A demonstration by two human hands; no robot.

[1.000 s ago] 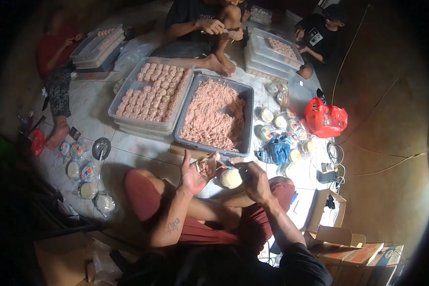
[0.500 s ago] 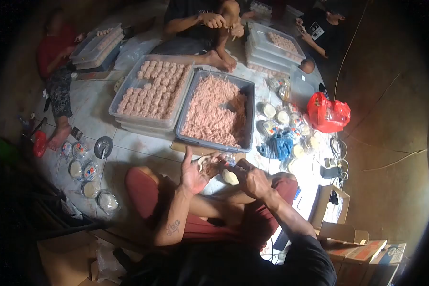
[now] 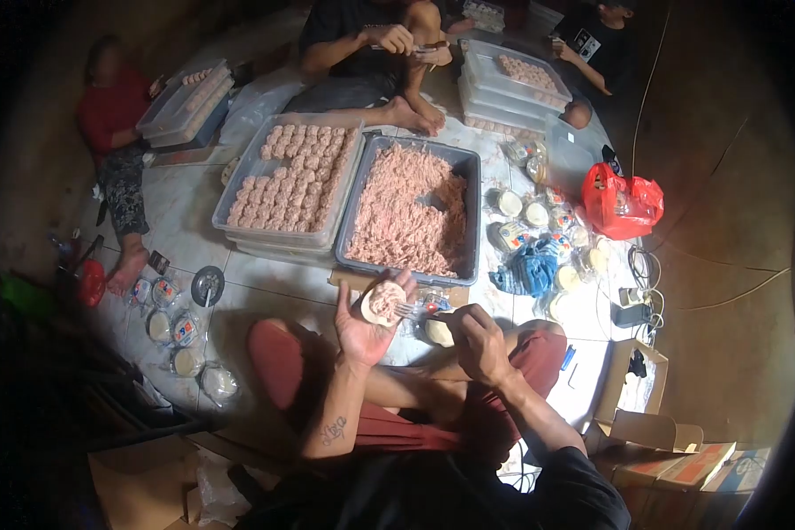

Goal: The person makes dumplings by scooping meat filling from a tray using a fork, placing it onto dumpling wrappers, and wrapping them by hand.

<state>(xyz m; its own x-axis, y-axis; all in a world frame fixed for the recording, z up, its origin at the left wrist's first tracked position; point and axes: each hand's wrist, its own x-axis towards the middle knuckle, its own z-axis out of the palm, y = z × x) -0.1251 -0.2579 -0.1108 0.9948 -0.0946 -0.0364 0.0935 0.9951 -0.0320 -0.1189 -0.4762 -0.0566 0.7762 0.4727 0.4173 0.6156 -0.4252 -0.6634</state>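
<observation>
On the palm and fingers of my left hand (image 3: pixel 359 340) rests a round pale dumpling wrapper (image 3: pixel 369 311) with a heap of pink minced meat (image 3: pixel 385 300) on it. My right hand (image 3: pixel 483 346) is closed around the handle of a fork (image 3: pixel 405 310), whose tines touch the right edge of the meat. Below the fork, between my knees and the tub, lies a stack of pale wrappers (image 3: pixel 439 330). Just beyond my hands stands a grey tub (image 3: pixel 406 267) of minced meat (image 3: pixel 397 212). To its left, a clear plastic box (image 3: pixel 278 237) holds rows of shaped meat dumplings (image 3: pixel 296 177).
Packs of round wrappers (image 3: pixel 536 214), a blue cloth (image 3: pixel 539 267) and a red plastic bag (image 3: pixel 623 203) lie to the right. More wrapper packs (image 3: pixel 184 331) are at the left. Other people sit around stacked boxes (image 3: pixel 514 87) at the back. Cables (image 3: pixel 649 291) and cardboard boxes (image 3: pixel 632 380) are at the right.
My left palm has turned up, so the wrapper and meat now show plainly. My right hand has moved slightly right and down, with the fork now showing at the meat. The view has shifted slightly.
</observation>
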